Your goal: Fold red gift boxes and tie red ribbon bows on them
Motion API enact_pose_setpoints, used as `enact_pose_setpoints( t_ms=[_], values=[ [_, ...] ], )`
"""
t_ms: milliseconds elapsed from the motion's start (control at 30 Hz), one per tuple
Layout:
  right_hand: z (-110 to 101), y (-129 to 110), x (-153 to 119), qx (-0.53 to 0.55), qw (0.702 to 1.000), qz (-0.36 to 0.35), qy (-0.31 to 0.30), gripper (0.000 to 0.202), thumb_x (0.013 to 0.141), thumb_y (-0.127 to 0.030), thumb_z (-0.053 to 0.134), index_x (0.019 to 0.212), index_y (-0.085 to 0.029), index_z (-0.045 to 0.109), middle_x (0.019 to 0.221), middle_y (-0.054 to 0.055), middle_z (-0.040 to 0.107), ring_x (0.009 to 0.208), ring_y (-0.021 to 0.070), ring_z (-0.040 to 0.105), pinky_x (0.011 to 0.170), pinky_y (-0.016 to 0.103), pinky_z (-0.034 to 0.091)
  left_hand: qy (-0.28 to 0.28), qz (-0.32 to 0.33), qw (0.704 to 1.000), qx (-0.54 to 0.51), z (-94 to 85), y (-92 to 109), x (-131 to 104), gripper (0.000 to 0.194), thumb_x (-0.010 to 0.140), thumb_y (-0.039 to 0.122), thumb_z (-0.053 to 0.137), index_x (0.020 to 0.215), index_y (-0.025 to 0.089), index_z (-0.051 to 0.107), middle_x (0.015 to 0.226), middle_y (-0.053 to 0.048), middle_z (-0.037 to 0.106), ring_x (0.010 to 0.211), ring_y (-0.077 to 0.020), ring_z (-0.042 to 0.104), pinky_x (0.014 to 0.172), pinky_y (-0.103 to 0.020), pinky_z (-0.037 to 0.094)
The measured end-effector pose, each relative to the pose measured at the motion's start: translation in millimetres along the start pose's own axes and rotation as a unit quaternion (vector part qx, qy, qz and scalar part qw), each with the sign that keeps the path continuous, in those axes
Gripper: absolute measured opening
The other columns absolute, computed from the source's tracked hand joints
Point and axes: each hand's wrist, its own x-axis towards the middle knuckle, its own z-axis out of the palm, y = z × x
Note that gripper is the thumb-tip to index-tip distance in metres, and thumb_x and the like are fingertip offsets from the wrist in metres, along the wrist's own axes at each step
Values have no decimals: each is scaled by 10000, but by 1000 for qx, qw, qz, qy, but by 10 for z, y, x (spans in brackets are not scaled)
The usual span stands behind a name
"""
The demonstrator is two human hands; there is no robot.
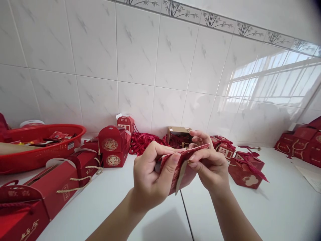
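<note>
I grip a red carton [190, 175] in both hands above a white table [120, 207], my left hand [154, 172] clasping its side with the thumb pressed flat, my right hand [210, 162] pinching its edge beside a pale flap [181, 177]. Behind my hands, dark red ribbons [145, 142] lie heaped near an open brown box [173, 129] by the tiled wall [135, 50]. To the right sits a bow-tied box [247, 172]; at far left, another person's forearm [15, 149] reaches into a red basket [77, 132] of small packets [59, 135].
</note>
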Motion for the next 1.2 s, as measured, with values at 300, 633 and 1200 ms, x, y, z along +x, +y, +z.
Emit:
enact_pose_setpoints(
  t_ms=[300,633,1200],
  values=[
    [6,6,7,15,1000,11,0,141,774,-194,716,819,-324,745,1234,30,552,1160,225,492,890,375,466,-6,13,1000,-2,9,-13,-9,92,841,98,575,838,190,577,824,-38,730,723,-157,700,622,-255,577],
    [73,-26,-1,72,995,-11,71,407,748,-150,726,1081,-358,617,1129,24,572,912,171,576,727,323,502,-30,56,992,-109,41,-40,-25,151,799,53,612,868,174,553,897,-79,749,807,-205,727,689,-301,610],
    [22,-125,-10,19,996,-89,-6,269,682,-90,715,832,-247,557,705,5,590,635,161,541,566,319,459,-228,-19,960,-162,-172,13,183,134,808,242,676,925,189,640,791,-78,699,687,-191,671,604,-299,567]
  ],
)
